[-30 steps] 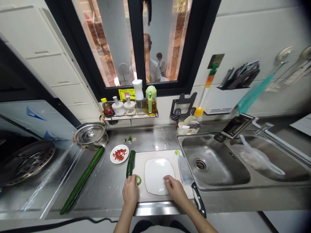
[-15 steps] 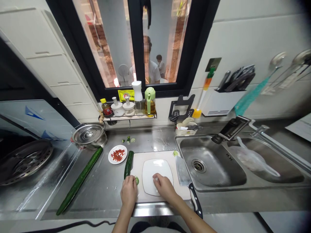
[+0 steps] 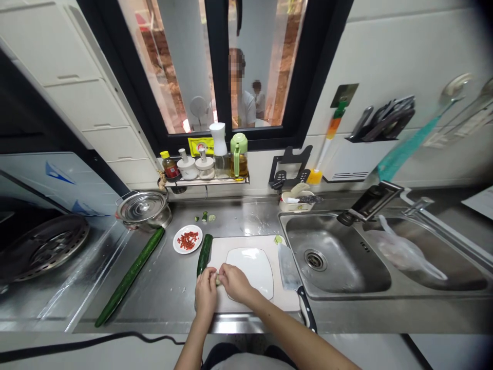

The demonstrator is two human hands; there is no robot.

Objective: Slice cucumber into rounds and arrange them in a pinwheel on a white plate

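My left hand (image 3: 206, 294) is closed around cucumber slices (image 3: 217, 280) at the left edge of the white cutting board (image 3: 265, 305). Fingers pinched, my right hand (image 3: 234, 282) meets it at those slices, which are mostly hidden. Under my right hand lies a white square plate (image 3: 254, 267); its visible part is bare. A cut length of cucumber (image 3: 204, 254) rests along the board's left side, just beyond my left hand. On the board's right side lies a cleaver (image 3: 289, 268), its black handle over the edge, with a cucumber piece (image 3: 278, 239) near its tip.
A long cucumber (image 3: 131, 277) lies on the steel counter at left. Behind the board are a small plate (image 3: 188, 250) of chopped red pepper and cucumber scraps (image 3: 205, 217). A lidded pot (image 3: 144, 210) stands further back. The double sink (image 3: 339, 257) is at right.
My right hand has moved left across the plate, from its right part to the cucumber slices at my left hand. The left hand stays by the board's left edge.
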